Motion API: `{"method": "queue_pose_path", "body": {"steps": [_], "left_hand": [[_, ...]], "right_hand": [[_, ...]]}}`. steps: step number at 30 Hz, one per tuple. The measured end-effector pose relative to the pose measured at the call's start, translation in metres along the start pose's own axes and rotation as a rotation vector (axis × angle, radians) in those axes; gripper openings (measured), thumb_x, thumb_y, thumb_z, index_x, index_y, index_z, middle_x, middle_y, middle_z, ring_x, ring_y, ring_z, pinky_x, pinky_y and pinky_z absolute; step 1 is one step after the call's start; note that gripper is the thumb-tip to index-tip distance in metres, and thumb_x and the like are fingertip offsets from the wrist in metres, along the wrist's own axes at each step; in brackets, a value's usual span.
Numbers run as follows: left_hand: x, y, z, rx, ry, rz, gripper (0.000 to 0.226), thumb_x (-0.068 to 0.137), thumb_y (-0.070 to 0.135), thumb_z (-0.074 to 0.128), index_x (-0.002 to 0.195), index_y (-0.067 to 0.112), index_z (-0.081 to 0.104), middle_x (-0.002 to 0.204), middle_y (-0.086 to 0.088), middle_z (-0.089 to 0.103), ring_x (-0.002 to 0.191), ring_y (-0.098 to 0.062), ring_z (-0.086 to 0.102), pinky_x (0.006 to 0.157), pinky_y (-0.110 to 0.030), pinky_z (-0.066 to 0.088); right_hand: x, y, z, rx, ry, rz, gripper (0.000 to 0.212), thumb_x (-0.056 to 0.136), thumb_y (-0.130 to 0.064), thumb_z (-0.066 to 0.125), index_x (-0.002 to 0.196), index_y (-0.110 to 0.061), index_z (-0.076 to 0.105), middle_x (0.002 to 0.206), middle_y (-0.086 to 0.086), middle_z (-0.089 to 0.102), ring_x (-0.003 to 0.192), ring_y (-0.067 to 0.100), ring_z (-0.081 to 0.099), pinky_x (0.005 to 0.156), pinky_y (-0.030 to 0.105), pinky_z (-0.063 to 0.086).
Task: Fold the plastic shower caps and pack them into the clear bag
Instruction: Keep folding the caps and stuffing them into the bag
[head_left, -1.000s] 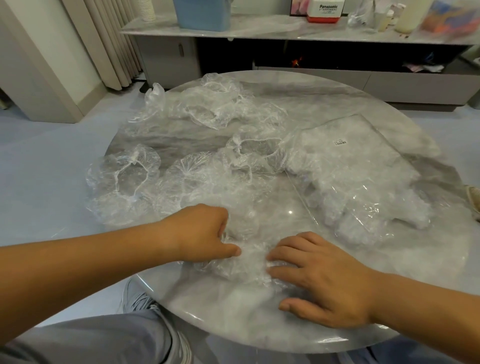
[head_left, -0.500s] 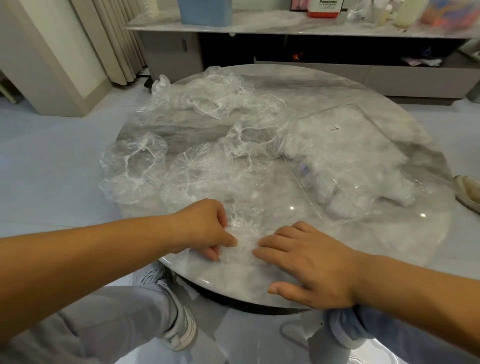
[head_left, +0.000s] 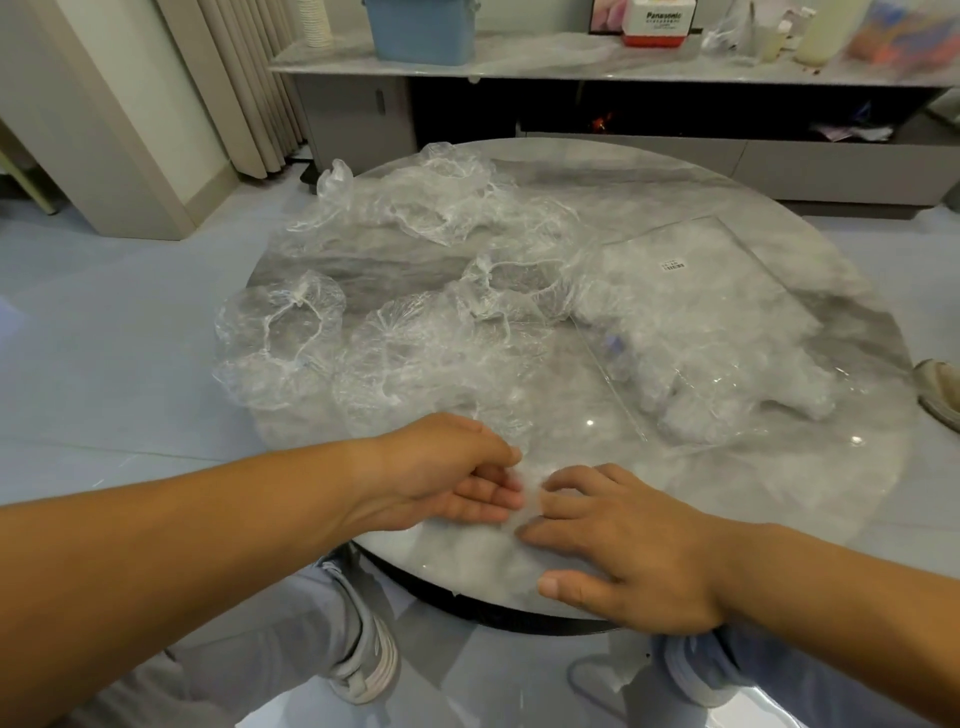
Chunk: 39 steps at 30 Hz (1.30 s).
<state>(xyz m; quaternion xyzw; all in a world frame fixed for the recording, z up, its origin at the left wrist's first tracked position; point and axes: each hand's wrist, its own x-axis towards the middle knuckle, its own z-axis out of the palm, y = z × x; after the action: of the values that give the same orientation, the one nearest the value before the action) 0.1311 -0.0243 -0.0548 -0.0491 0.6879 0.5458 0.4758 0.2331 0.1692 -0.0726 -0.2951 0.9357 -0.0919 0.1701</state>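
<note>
Several crumpled clear shower caps lie on the round marble table: one at the left edge, one beside it, one in the middle and a heap at the back. The clear bag with a white label lies at the right and holds bunched caps. At the near edge, a gathered shower cap lies between my hands. My left hand pinches it with curled fingers and thumb. My right hand presses on it with spread fingers.
A low marble-topped cabinet stands behind the table with a blue bin, a red-and-white box and bottles on it. Curtains hang at the back left. My knees and a grey shoe are under the near edge. Another shoe lies at the right.
Both hands have drawn the cap toward the near table edge and closer together. The cap is bunched smaller between them. The other caps and the bag have not moved.
</note>
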Motion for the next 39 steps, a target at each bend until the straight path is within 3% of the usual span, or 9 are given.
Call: {"method": "queue_pose_path", "body": {"steps": [4,7,11,15,19,25,31,34,39], "left_hand": [[0.009,0.000,0.007,-0.103,-0.038,-0.061,0.025,0.099,0.019,0.058,0.112,-0.002,0.063,0.105,-0.022,0.073,0.097,-0.032,0.074,0.087,-0.042,0.060],[0.012,0.003,0.008,-0.133,-0.086,-0.123,0.035,0.101,0.024,0.052,0.119,-0.004,0.061,0.106,-0.023,0.069,0.100,-0.036,0.073,0.088,-0.044,0.059],[0.015,0.008,0.007,-0.148,-0.116,-0.167,0.045,0.101,0.032,0.050,0.124,-0.005,0.059,0.108,-0.024,0.061,0.102,-0.042,0.071,0.095,-0.052,0.056],[0.018,0.009,0.004,-0.148,-0.176,-0.200,0.051,0.100,0.039,0.049,0.125,-0.004,0.060,0.109,-0.026,0.062,0.106,-0.045,0.069,0.101,-0.055,0.051],[0.019,0.009,0.001,-0.137,-0.202,-0.197,0.055,0.100,0.044,0.048,0.127,-0.003,0.059,0.118,-0.028,0.067,0.109,-0.043,0.068,0.103,-0.054,0.050],[0.018,0.004,0.000,-0.191,-0.234,-0.207,0.058,0.100,0.048,0.046,0.131,-0.001,0.053,0.124,-0.028,0.062,0.112,-0.042,0.067,0.105,-0.053,0.048],[0.016,0.003,0.004,-0.212,-0.249,-0.213,0.058,0.101,0.047,0.047,0.143,0.008,0.048,0.130,-0.029,0.056,0.108,-0.044,0.068,0.106,-0.052,0.048],[0.012,0.009,0.001,-0.165,-0.272,-0.218,0.049,0.101,0.045,0.047,0.137,0.011,0.050,0.129,-0.033,0.058,0.108,-0.047,0.067,0.103,-0.055,0.049],[0.000,0.018,-0.019,0.118,-0.086,-0.148,0.036,0.098,0.032,0.060,0.122,0.006,0.056,0.114,-0.026,0.063,0.096,-0.042,0.072,0.088,-0.055,0.058]], "right_hand": [[-0.011,0.013,-0.016,0.363,0.225,0.153,0.031,0.088,-0.037,0.050,0.112,-0.028,0.069,0.122,-0.015,0.063,0.113,-0.002,0.055,0.095,0.015,0.042],[-0.010,0.023,-0.025,0.369,0.400,0.325,0.022,0.093,-0.037,0.047,0.103,-0.031,0.066,0.108,-0.016,0.061,0.098,0.001,0.059,0.084,0.020,0.045],[0.004,0.032,-0.029,0.287,0.174,0.615,0.040,0.099,-0.051,0.050,0.125,-0.023,0.059,0.106,-0.009,0.065,0.093,0.006,0.058,0.086,0.026,0.048],[0.019,0.034,-0.032,0.400,0.089,0.745,0.043,0.088,-0.055,0.068,0.108,-0.017,0.064,0.093,-0.006,0.066,0.086,0.014,0.064,0.075,0.027,0.051],[0.023,0.035,-0.034,0.749,-0.001,0.827,0.032,0.084,-0.034,0.080,0.079,-0.008,0.061,0.070,0.009,0.065,0.061,0.023,0.062,0.058,0.030,0.056],[0.024,0.028,-0.041,1.300,0.282,0.635,0.024,0.095,-0.032,0.068,0.090,-0.009,0.067,0.084,0.006,0.076,0.077,0.016,0.070,0.081,0.034,0.056],[0.026,0.022,-0.015,1.086,0.229,0.446,0.060,0.098,-0.049,0.051,0.089,0.009,0.062,0.080,0.003,0.060,0.078,0.017,0.055,0.079,0.034,0.048],[0.019,0.021,-0.012,0.698,0.154,0.277,0.060,0.095,-0.061,0.040,0.086,-0.006,0.063,0.087,-0.005,0.063,0.084,0.008,0.058,0.088,0.036,0.049],[0.008,0.016,-0.009,0.281,0.022,0.094,0.043,0.104,-0.056,0.035,0.123,-0.033,0.065,0.131,-0.011,0.047,0.121,0.003,0.041,0.106,0.025,0.036]]}}
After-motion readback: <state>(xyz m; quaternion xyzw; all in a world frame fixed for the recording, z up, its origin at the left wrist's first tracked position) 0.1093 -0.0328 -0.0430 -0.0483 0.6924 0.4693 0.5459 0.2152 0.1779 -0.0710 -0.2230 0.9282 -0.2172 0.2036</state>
